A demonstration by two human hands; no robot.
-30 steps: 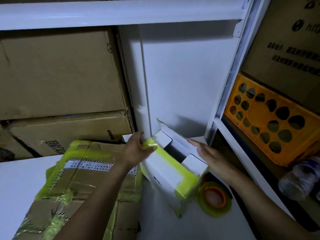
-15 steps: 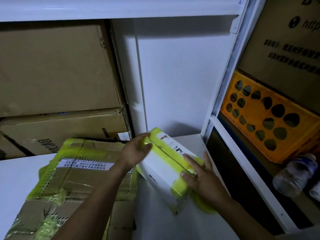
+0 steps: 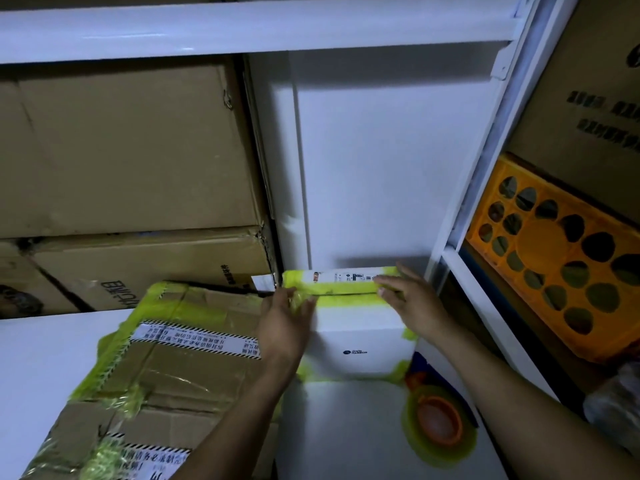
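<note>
A small white box with yellow-green tape along its edges stands on the white shelf, its top flaps closed. My left hand rests against the box's left side, fingers over the taped top corner. My right hand lies on the box's right end with straight fingers pressing along the top seam. A roll of yellow-green tape with an orange core lies on the shelf just in front of the box's right corner.
A brown carton wrapped in yellow-green and striped tape lies to the left. Large cardboard cartons are stacked at the back left. White shelf uprights stand at right, with an orange perforated crate beyond them.
The box's flaps were open a second ago and are now closed. The box has turned square to the shelf, and my right hand moved from its front corner to its top right edge.
</note>
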